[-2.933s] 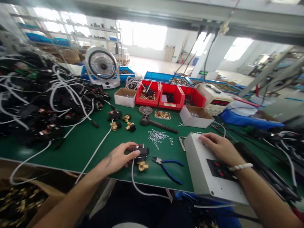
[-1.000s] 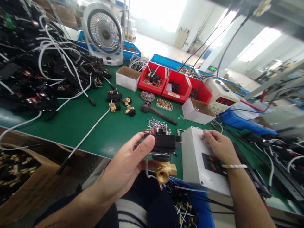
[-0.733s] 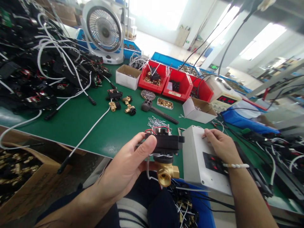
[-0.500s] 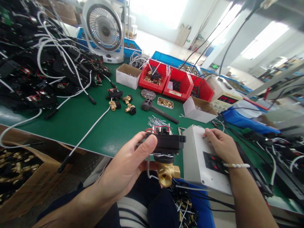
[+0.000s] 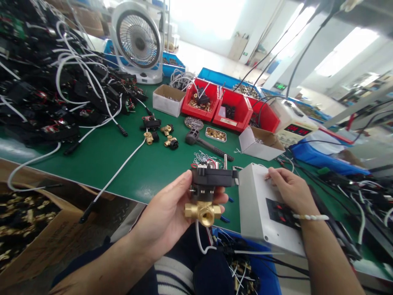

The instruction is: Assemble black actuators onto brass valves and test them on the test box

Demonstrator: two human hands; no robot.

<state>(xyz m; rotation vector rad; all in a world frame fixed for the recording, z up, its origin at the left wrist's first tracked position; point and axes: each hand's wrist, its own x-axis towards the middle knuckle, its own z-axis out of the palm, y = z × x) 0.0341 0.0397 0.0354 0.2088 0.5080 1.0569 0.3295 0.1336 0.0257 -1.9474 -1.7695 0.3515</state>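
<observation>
My left hand (image 5: 175, 213) is wrapped round a motorised brass valve, held up over the table's front edge. The valve's black actuator housing (image 5: 211, 178) is on top, with bare electronics and a metal post above it. Below, the brass valve body (image 5: 205, 213) turns an open port towards me, and a white cable (image 5: 199, 241) hangs down. My right hand (image 5: 290, 190), a beaded bracelet at its wrist, rests over a grey control box (image 5: 254, 205). Its thumb and forefinger close on a small metal toggle switch (image 5: 267, 177) at the box's far end, mostly hidden by the fingers.
Beyond the valve lie metal clips (image 5: 202, 157), a black mallet (image 5: 208, 145) and a tray of brass parts (image 5: 215, 134). Red bins (image 5: 230, 123) stand behind. Actuators with white cables heap at left (image 5: 39, 102). A blue crate (image 5: 270, 266) is below the table.
My left hand has turned the valve, so its brass ports now spread sideways and one faces me. The right hand stays at the switch. The whole view has shifted slightly.
</observation>
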